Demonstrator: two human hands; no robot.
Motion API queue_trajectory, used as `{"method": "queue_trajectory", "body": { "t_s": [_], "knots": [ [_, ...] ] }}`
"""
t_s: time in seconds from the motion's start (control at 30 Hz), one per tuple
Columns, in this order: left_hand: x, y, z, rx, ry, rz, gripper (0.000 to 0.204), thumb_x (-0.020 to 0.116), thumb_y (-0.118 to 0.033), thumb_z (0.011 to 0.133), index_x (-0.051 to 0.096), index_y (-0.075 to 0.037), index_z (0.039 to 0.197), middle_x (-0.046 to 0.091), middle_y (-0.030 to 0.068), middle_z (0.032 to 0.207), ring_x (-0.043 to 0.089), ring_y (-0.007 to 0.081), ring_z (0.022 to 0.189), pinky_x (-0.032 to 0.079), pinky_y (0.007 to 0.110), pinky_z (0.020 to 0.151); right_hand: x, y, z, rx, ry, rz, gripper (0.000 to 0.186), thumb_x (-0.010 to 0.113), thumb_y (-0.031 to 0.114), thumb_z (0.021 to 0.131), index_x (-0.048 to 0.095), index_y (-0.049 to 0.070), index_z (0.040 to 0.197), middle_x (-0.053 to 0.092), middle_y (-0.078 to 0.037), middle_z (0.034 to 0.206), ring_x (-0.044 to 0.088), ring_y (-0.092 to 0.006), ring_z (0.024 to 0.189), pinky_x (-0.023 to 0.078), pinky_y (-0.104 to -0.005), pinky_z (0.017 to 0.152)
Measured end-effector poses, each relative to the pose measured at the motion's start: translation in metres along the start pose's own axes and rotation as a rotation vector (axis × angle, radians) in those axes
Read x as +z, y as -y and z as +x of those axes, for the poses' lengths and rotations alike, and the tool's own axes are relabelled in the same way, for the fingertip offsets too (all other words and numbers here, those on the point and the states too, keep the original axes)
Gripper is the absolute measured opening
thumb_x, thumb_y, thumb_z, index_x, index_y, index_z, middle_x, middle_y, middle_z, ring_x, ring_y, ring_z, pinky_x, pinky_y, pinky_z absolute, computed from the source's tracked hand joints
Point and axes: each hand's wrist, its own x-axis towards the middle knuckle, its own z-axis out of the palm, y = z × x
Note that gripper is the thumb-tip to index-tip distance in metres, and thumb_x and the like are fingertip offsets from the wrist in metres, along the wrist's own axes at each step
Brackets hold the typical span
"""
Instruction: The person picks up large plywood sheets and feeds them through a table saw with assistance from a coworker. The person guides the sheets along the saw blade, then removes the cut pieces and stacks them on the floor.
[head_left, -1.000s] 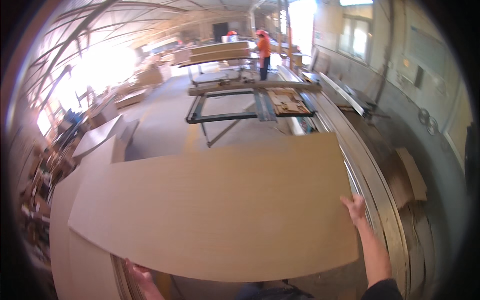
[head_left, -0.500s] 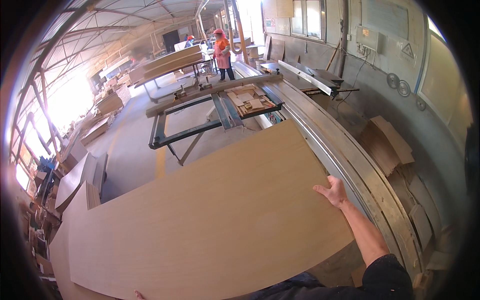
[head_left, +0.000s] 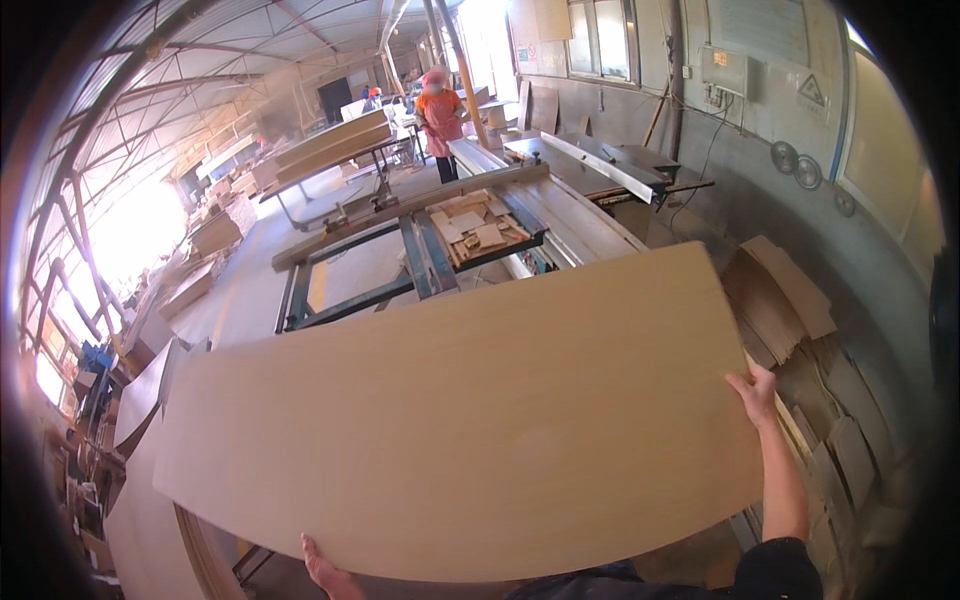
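Note:
A large pale plywood sheet (head_left: 460, 420) fills the lower middle of the view, held in both hands. My left hand (head_left: 325, 565) grips its near edge toward the bottom left, fingertips along the edge. My right hand (head_left: 756, 395) is closed on the right edge, thumb on the upper face. Beneath and beside the sheet's left end is a stack of boards (head_left: 135, 520). Beyond the sheet stands the sliding table saw's metal frame (head_left: 420, 265), with wooden offcuts (head_left: 475, 225) on it; the sheet covers part of the long rail.
A person in orange top and pink apron (head_left: 440, 130) stands behind the saw. A trolley of stacked boards (head_left: 330, 150) is at back left. Loose panels (head_left: 775, 300) lean along the right wall below an electrical box (head_left: 722, 70). Piled material (head_left: 95, 370) lines the left side.
The sheet has shifted rightward over the rail, its right hand with it. My left hand shows more than half a second ago. The person in orange appears nearer the saw.

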Motion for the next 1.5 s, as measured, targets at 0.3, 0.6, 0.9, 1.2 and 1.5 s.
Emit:
{"method": "queue_trajectory", "body": {
  "t_s": [0.3,0.6,0.9,1.2,1.5],
  "knots": [
    [0.235,0.193,0.033,-0.166,0.173,0.095,0.036,0.058,-0.028,0.106,0.063,0.0,0.128,0.069,0.0128,0.125,0.069,0.031,0.111,0.059,0.049,0.095,-0.216,-0.131,-0.015,0.149,-0.395,-0.191,0.035,0.073,0.027,0.097,0.067,-0.006,0.108,0.069,-0.004,0.1,0.06,-0.0122,0.088,0.05,-0.0321,0.078],
    [0.4,0.38,0.017,-0.426,0.389,0.244,0.031,0.066,-0.019,0.102,0.064,0.005,0.122,0.073,0.0162,0.116,0.073,0.0299,0.101,0.062,0.045,0.087,-0.338,-0.176,-0.173,0.374,-0.842,-0.28,0.031,0.072,0.026,0.096,0.068,-0.005,0.095,0.066,-0.003,0.087,0.058,-0.0129,0.077,0.048,-0.0325,0.067],
    [0.503,0.537,-0.004,-0.687,0.517,0.372,0.034,0.07,-0.016,0.096,0.067,0.009,0.119,0.073,0.0136,0.109,0.074,0.0251,0.092,0.062,0.039,0.076,-0.311,-0.13,-0.201,0.596,-0.97,-0.412,0.033,0.073,0.027,0.096,0.067,-0.005,0.09,0.064,-0.002,0.083,0.056,-0.0121,0.075,0.046,-0.0319,0.066],
    [0.545,0.666,0.049,-0.754,0.509,0.567,0.04,0.074,-0.022,0.095,0.066,0.008,0.121,0.073,0.0127,0.109,0.072,0.0233,0.095,0.06,0.037,0.079,-0.283,-0.109,-0.189,0.647,-1.006,-0.476,0.036,0.073,0.028,0.096,0.066,-0.005,0.085,0.062,-0.001,0.08,0.054,-0.0114,0.073,0.044,-0.0313,0.064],
    [0.587,0.741,0.113,-0.626,0.484,0.629,0.033,0.074,-0.024,0.096,0.066,0.007,0.1,0.069,0.007,0.09,0.067,0.0179,0.073,0.053,0.035,0.059,-0.278,-0.149,-0.158,0.621,-0.932,-0.541,0.04,0.074,0.029,0.096,0.065,-0.006,0.08,0.06,-0.001,0.076,0.052,-0.0107,0.071,0.042,-0.0306,0.062]
  ]
}}
